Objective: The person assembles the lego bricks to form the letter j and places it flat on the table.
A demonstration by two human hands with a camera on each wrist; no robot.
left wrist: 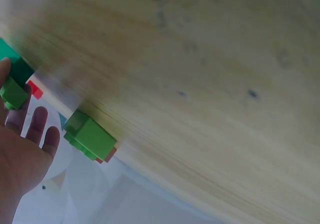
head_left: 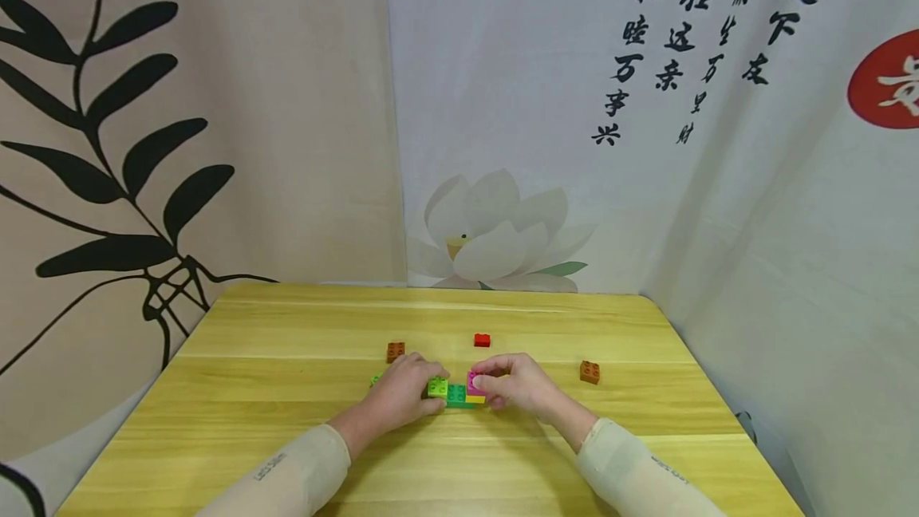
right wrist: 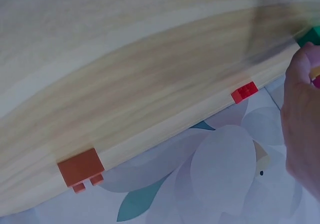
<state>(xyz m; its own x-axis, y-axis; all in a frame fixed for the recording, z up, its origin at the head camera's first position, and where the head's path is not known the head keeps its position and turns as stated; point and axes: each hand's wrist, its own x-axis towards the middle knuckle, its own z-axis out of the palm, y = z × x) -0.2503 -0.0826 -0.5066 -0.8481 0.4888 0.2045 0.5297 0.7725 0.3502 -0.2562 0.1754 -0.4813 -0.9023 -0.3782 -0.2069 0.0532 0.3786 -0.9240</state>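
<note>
Near the front middle of the table, a dark green building block carries a light green block on its left end. At its right end sits a yellow block with a pink block on top. My left hand pinches the light green block between thumb and fingers, its other fingers spread in the left wrist view. My right hand pinches the pink block from the right, partly covering it. In the right wrist view, just a bit of the dark green block shows past the hand.
A red block lies behind the hands. One brown block is at the back left, another brown block to the right. Another light green block lies left of my left hand, mostly hidden in the head view. A printed curtain hangs behind.
</note>
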